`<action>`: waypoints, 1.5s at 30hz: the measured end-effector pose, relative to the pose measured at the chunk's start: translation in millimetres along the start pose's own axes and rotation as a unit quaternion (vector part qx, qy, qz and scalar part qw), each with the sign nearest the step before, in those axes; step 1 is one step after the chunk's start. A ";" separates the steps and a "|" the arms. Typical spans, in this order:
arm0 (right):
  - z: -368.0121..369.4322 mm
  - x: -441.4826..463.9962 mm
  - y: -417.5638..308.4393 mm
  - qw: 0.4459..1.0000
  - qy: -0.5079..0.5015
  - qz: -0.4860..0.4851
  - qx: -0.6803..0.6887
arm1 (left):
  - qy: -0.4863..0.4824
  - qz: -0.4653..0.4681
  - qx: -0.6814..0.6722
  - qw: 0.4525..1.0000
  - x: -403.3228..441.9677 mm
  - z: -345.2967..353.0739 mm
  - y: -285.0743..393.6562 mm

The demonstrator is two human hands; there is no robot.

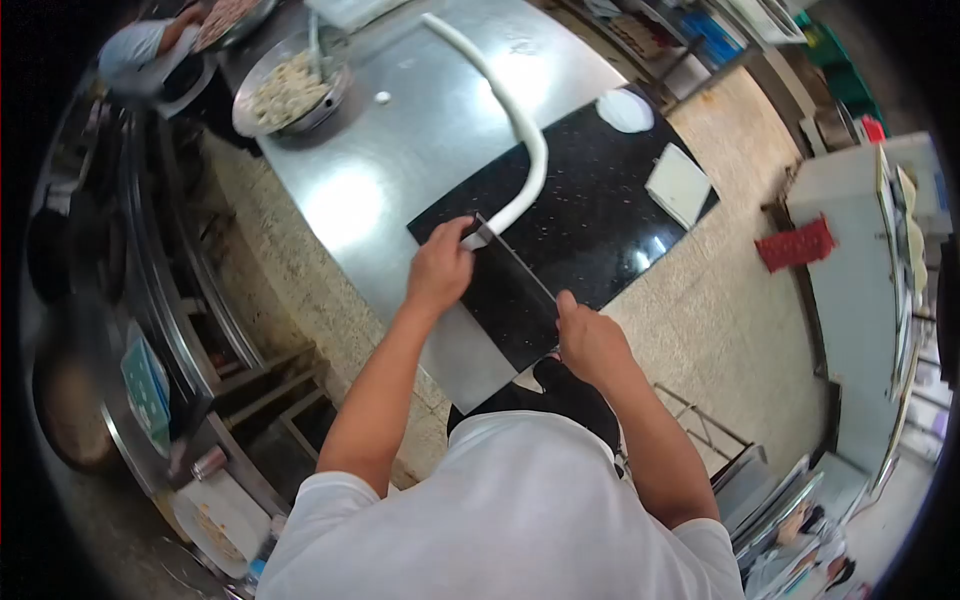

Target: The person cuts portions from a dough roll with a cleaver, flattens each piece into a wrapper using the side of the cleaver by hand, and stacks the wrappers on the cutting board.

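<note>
A long white rope of dough curves from the far side of the steel table onto a black board. My right hand is closed around the handle end of a long-bladed knife. The blade runs away from me to the left, and its far end lies at the near end of the dough. There my left hand is closed at the dough's tip, beside the blade; its fingertips are partly hidden. A small white dough piece sits apart on the steel.
On the steel table stands a metal bowl of pale filling with a utensil in it. A white round sheet and a white square item lie on the board's far right. Another person's arm is at the upper left.
</note>
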State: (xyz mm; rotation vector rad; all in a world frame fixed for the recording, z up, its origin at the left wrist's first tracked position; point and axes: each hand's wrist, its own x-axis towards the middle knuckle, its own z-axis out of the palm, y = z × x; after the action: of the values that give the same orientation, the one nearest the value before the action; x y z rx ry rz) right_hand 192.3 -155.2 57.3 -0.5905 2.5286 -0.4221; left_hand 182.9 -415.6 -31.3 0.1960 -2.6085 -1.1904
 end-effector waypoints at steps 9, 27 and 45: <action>33.6 -110.7 101.5 0.960 0.003 0.132 0.248 | -0.074 0.098 0.098 0.988 1.2 1.6 15.3; -16.2 44.9 212.5 0.678 0.185 0.229 0.674 | -0.254 0.228 0.293 0.893 -62.8 61.5 79.0; -8.5 21.8 204.6 0.680 0.204 0.277 0.647 | -0.434 0.270 0.227 0.829 -34.5 82.6 91.5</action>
State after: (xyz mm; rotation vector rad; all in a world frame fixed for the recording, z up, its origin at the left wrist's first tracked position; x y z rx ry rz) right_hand 104.1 11.2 -26.0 0.8682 1.8329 -1.9425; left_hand 190.3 -288.3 -20.2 -1.1973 -3.2705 -0.4611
